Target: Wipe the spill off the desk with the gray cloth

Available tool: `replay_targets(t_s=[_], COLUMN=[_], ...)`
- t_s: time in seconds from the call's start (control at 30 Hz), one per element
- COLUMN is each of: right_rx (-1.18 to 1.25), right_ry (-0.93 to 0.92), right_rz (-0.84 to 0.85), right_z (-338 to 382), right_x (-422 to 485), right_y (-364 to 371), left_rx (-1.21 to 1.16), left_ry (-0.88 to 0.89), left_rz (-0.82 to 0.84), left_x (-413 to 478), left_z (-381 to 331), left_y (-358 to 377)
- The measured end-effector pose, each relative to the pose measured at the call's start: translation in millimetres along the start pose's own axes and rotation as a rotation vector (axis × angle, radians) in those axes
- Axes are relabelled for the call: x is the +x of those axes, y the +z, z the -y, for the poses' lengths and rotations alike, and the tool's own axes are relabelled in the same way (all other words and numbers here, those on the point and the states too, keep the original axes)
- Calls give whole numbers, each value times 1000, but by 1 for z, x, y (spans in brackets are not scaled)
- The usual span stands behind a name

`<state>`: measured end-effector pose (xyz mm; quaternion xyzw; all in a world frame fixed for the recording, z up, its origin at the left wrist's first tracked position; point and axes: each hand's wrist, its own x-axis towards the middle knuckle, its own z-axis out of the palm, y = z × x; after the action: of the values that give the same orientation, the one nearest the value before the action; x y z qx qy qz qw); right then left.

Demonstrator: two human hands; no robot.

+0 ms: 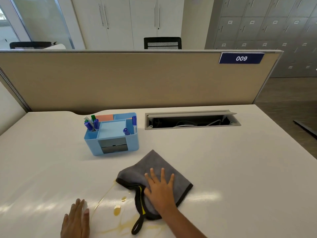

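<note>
A gray cloth (154, 169) with black edging and a black hanging loop lies on the white desk (240, 169), near its front edge. My right hand (159, 191) presses flat on the cloth with fingers spread. A yellowish spill (117, 211) sits just left of the cloth as droplets and thin streaks, some reaching under the cloth's loop. My left hand (76, 220) rests flat on the desk to the left of the spill, holding nothing.
A light blue desk organiser (111, 145) with markers stands behind the cloth to the left. An open cable tray (192, 120) is set into the desk at the back. A beige partition (137, 79) closes off the far edge.
</note>
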<state>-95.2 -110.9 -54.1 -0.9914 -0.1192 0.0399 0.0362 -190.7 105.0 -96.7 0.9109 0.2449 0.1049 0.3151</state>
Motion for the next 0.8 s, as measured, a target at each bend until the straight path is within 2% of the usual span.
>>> replay_targets(t_s=[0.13,0.23,0.37,0.43,0.5,0.6,0.7,0.8], right_rx=[29,65,247,301,330,266,174,7], right_ry=[44,342,709,777,834,720,345,174], right_rz=[-28,-59,-186,-247,-227,-181,-445,-514], right_z=[-56,-138,-228,-243,-234,-186,-114,-51], right_x=[20,18,-35,-68,-92,-111,-117,-105], right_y=[-3,-6,-11,-6,-1,15,33,47], left_rx=[2,5,13,-18,-39,-3,20,-8], left_ry=[2,8,-13,-10,0,22,42,25], left_rz=[1,-5,-17,-10,8,28,34,14], left_x=[1,3,1,1,1,-2,-1,-1], left_z=[8,10,6,2,-2,-4,-4,-3], left_y=[3,5,5,2,0,-1,-1,-1])
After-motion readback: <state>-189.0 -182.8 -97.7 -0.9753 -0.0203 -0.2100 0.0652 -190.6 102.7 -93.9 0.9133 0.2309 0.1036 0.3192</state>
